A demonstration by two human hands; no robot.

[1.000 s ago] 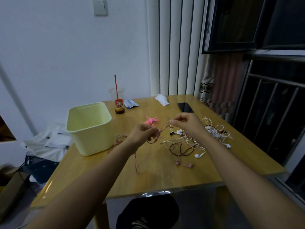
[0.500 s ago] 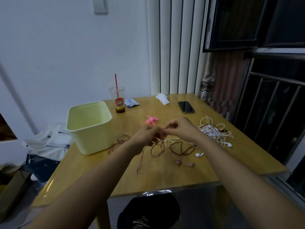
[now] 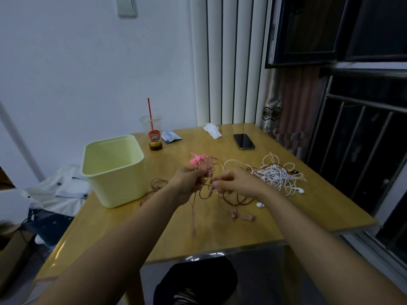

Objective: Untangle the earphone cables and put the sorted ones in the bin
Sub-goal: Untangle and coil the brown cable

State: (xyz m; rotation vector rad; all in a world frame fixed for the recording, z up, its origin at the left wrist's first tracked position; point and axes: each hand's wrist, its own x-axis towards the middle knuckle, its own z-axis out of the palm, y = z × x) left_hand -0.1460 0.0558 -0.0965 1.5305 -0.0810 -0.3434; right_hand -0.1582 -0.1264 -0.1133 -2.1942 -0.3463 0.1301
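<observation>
One worktop (image 3: 220, 236) is seen, and one pale green bin (image 3: 114, 186) is set on its left. One white tangle (image 3: 277, 176) is left at the right, well apart from the bin. One pink cable (image 3: 193, 213) is pinched above the worktop by the left hand (image 3: 189, 181) and the right hand (image 3: 236, 182). It is judged light, limp and easily snagged. It is best held beside the knot and never tugged by its two pink earbuds (image 3: 248, 217).
</observation>
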